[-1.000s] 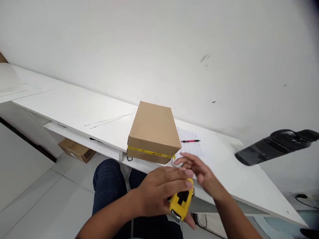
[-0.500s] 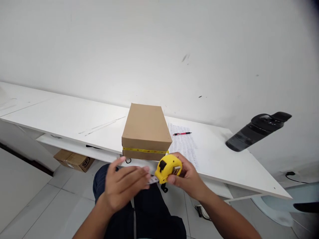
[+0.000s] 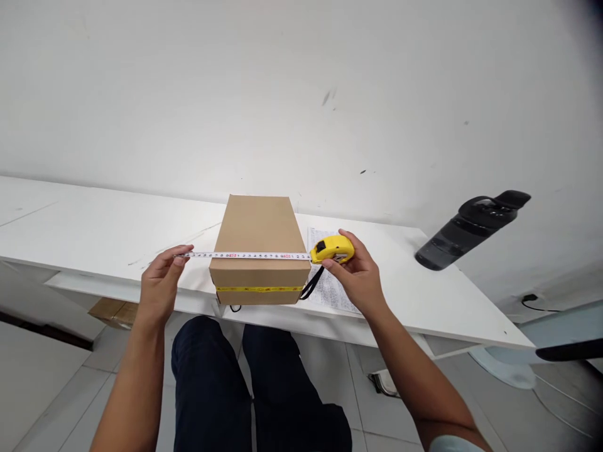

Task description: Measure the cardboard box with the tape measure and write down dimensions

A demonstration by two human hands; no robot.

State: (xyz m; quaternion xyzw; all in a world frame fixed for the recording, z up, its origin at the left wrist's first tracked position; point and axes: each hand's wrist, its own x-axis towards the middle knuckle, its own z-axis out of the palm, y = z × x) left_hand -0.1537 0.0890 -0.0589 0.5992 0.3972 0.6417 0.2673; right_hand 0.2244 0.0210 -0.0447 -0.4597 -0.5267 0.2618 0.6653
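A brown cardboard box with a yellow strip round its side sits on the white table, close to the front edge. The white blade of a tape measure is drawn out across the box near its front top edge. My left hand pinches the blade's free end, left of the box. On the right, my right hand grips the yellow case of the tape measure, just beyond the box's right side. A black strap hangs below the case.
Under my right hand lies a sheet of paper with writing. A dark water bottle stands toward the right of the table. Another cardboard box is beneath the table at left. A wall rises behind.
My hands have moved apart and up, with the blade pulled out between them over the box. The tape case has risen from the box's front to its right. The view has shifted slightly.
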